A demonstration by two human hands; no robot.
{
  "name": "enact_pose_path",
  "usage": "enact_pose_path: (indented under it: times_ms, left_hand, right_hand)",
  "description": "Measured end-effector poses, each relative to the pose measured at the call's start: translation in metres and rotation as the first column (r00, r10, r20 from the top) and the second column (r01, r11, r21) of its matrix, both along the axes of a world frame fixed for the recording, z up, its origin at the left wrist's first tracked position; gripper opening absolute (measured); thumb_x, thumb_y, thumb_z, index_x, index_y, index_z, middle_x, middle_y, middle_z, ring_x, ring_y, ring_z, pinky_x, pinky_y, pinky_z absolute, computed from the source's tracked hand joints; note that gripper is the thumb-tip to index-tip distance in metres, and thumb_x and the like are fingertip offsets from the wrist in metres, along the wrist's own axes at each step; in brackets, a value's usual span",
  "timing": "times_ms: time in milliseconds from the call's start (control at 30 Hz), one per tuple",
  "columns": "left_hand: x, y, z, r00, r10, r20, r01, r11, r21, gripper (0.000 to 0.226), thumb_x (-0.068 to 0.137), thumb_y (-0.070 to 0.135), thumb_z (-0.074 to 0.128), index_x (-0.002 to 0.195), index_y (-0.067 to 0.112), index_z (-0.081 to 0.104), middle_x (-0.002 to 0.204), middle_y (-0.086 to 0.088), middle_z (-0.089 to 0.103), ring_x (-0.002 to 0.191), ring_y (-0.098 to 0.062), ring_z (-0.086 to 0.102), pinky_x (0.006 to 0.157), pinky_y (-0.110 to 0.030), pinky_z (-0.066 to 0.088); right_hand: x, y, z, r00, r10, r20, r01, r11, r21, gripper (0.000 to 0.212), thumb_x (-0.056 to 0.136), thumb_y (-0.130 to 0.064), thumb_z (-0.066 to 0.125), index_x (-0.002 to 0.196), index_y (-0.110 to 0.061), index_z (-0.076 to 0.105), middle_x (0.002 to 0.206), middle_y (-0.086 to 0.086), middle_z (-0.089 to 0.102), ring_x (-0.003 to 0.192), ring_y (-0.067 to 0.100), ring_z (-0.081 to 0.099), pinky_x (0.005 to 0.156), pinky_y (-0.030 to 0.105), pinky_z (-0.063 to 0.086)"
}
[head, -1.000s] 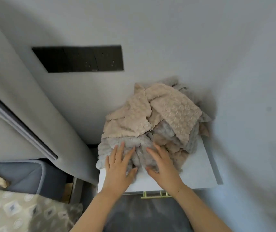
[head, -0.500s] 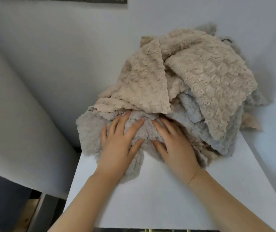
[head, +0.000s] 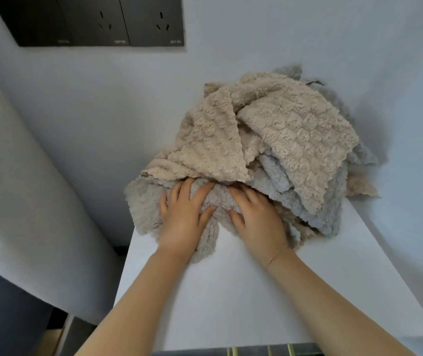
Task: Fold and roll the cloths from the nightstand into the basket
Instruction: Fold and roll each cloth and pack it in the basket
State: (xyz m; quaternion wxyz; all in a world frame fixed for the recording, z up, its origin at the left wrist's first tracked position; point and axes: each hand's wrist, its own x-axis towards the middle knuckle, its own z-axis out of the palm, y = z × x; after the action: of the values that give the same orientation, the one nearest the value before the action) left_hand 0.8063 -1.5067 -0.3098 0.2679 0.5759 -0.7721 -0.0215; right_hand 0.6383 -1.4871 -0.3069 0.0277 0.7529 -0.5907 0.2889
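A heap of fluffy cloths lies on the white nightstand [head: 231, 299], against the wall corner. Beige cloths [head: 295, 132] lie on top, a pale blue-grey one [head: 277, 181] underneath, and a grey cloth [head: 146, 201] at the front left. My left hand [head: 184, 217] lies palm down on the grey cloth with its fingers spread. My right hand [head: 256, 214] lies beside it on the same grey cloth, its fingertips tucked under the edge of the beige cloth. A thin bracelet sits on the right wrist. No basket is in view.
A dark socket panel [head: 97, 19] is on the wall at the upper left. A grey curtain [head: 25, 201] hangs left of the nightstand. A thin yellow-green frame [head: 261, 350] shows below the nightstand's front edge.
The camera has come much closer to the heap and lower. Both hands have stayed on the grey cloth, with fingertips pushed slightly further under the beige cloth.
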Motion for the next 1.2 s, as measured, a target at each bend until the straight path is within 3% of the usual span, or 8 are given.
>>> enact_pose_path:
  times_ms: [133, 300, 467, 633, 767, 867, 1033, 1200]
  left_hand:
    - [0.002, 0.008, 0.001, 0.998, -0.010, -0.055, 0.009, 1.000, -0.018, 0.044, 0.092, 0.047, 0.047, 0.133, 0.031, 0.049, 0.145, -0.008, 0.039, 0.136, -0.027, 0.028, 0.111, -0.051, 0.019]
    - [0.012, 0.041, 0.014, 0.999, -0.016, -0.043, 0.012, 0.996, -0.083, 0.041, 0.083, 0.030, 0.070, 0.122, 0.023, 0.059, 0.148, -0.008, 0.038, 0.136, -0.026, 0.029, 0.110, -0.048, 0.018]
    - [0.000, 0.089, 0.035, 0.995, -0.086, 0.051, 0.091, 0.990, -0.103, 0.022, 0.074, 0.015, 0.076, 0.092, 0.026, 0.070, 0.116, 0.003, 0.062, 0.113, -0.024, 0.055, 0.106, -0.047, 0.022]
    - [-0.001, 0.109, 0.029, 0.968, -0.194, 0.158, 0.188, 0.981, 0.052, 0.042, 0.088, 0.037, 0.058, 0.128, 0.028, 0.054, 0.142, 0.004, 0.042, 0.136, -0.019, 0.034, 0.113, -0.036, 0.010]
    - [0.021, 0.116, 0.013, 0.980, -0.198, 0.017, 0.198, 0.980, 0.015, 0.046, 0.090, 0.039, 0.058, 0.133, 0.023, 0.052, 0.142, 0.002, 0.043, 0.135, -0.020, 0.034, 0.112, -0.031, 0.014]
    - [0.016, 0.113, 0.018, 0.979, -0.182, -0.094, 0.184, 0.983, 0.019, 0.066, 0.086, 0.043, 0.063, 0.143, 0.025, 0.036, 0.140, 0.003, 0.040, 0.131, -0.019, 0.034, 0.114, -0.038, 0.020]
    - [0.002, 0.100, 0.035, 0.965, -0.126, -0.231, 0.157, 0.980, 0.122, 0.080, 0.081, 0.049, 0.067, 0.146, 0.033, 0.024, 0.135, -0.001, 0.032, 0.125, -0.024, 0.033, 0.107, -0.046, 0.029]
    - [0.007, 0.091, 0.061, 0.878, 0.018, -0.478, 0.002, 0.999, 0.041, 0.063, 0.076, 0.044, 0.074, 0.130, 0.029, 0.044, 0.127, -0.004, 0.035, 0.116, -0.026, 0.036, 0.093, -0.051, 0.042]
  right_hand:
    - [0.002, 0.015, 0.001, 0.999, -0.041, 0.003, 0.041, 0.989, -0.144, 0.037, 0.078, -0.006, 0.068, 0.114, -0.014, 0.065, 0.112, 0.002, 0.062, 0.098, 0.025, 0.054, 0.075, 0.039, 0.049]
    - [0.002, 0.061, 0.016, 0.986, 0.053, 0.158, -0.020, 0.978, -0.207, 0.019, 0.073, 0.010, 0.061, 0.071, -0.008, 0.066, 0.079, 0.002, 0.059, 0.073, 0.022, 0.055, 0.056, 0.033, 0.047]
    - [-0.016, 0.103, 0.045, 0.975, 0.062, 0.215, -0.008, 0.971, -0.241, 0.022, 0.077, 0.008, 0.059, 0.086, -0.010, 0.069, 0.087, 0.001, 0.062, 0.085, 0.017, 0.055, 0.065, 0.027, 0.048]
    - [-0.033, 0.112, 0.037, 0.962, -0.244, 0.122, 0.243, 0.970, 0.017, 0.050, 0.077, -0.021, 0.071, 0.124, -0.013, 0.056, 0.108, 0.007, 0.050, 0.098, 0.022, 0.049, 0.075, 0.033, 0.046]
    - [-0.020, 0.107, 0.029, 0.958, -0.280, 0.063, 0.278, 0.960, 0.046, 0.011, 0.081, -0.015, 0.066, 0.089, -0.008, 0.069, 0.090, 0.009, 0.058, 0.088, 0.030, 0.055, 0.072, 0.032, 0.039]
    - [-0.001, 0.106, 0.049, 0.924, -0.250, 0.289, 0.263, 0.965, -0.007, 0.008, 0.089, -0.015, 0.062, 0.084, -0.008, 0.061, 0.084, 0.001, 0.051, 0.078, 0.017, 0.049, 0.067, 0.027, 0.034]
    - [0.025, 0.107, 0.116, 0.663, -0.158, 0.732, 0.119, 0.987, 0.105, 0.020, 0.097, -0.020, 0.050, 0.091, -0.001, 0.054, 0.076, 0.004, 0.050, 0.068, 0.007, 0.047, 0.064, 0.021, 0.038]
    - [0.038, 0.104, 0.168, 0.161, -0.117, 0.980, -0.182, 0.972, 0.146, 0.029, 0.097, -0.024, 0.050, 0.114, -0.003, 0.059, 0.117, 0.009, 0.065, 0.111, 0.024, 0.060, 0.099, 0.046, 0.045]
